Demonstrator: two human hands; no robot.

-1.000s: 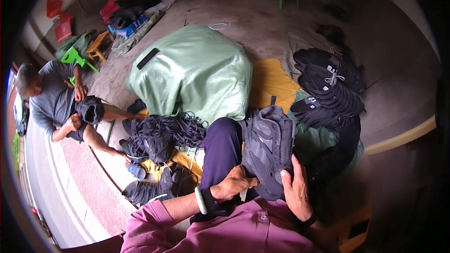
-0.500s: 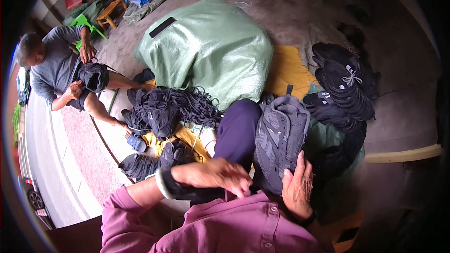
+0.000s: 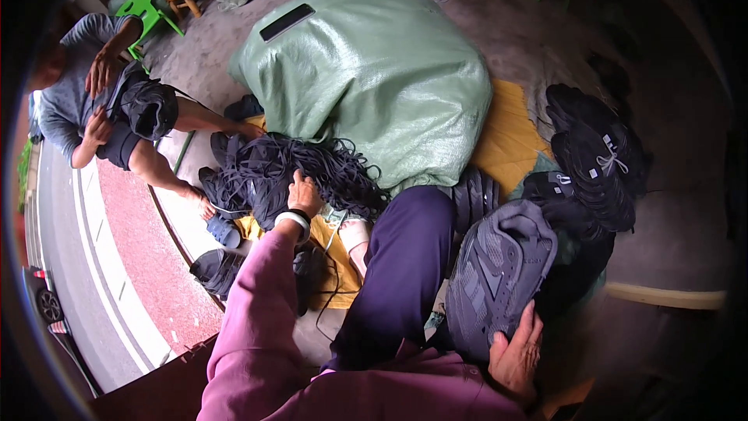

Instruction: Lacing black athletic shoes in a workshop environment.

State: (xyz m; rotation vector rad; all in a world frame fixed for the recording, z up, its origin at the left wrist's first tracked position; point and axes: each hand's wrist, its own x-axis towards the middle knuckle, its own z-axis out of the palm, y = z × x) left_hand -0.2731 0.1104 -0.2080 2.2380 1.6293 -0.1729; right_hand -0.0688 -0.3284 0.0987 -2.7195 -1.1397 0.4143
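Note:
My left hand [image 3: 305, 193] is stretched forward to a tangled heap of black shoelaces [image 3: 335, 165]. At least one finger points out over the laces, and I see nothing held in that hand. A dark grey sneaker [image 3: 487, 281] stands against my right thigh, its opening facing up and away. No lace shows in its eyelets. My right hand [image 3: 516, 351] grips the sneaker near the toe, thumb on the upper and fingers along the right side.
A big pale green sack [image 3: 374, 86] with a black phone [image 3: 287, 22] on top lies ahead. Black shoes [image 3: 596, 156] are stacked at right, more shoes [image 3: 216, 271] at left. A seated co-worker [image 3: 93, 93] handles a dark shoe [image 3: 149, 107]. A road [image 3: 117, 265] runs at left.
My left hand has moved from near my lap forward to the lace heap. The sneaker and my right hand appear lower and farther right as the view shifted. The co-worker's hands have moved.

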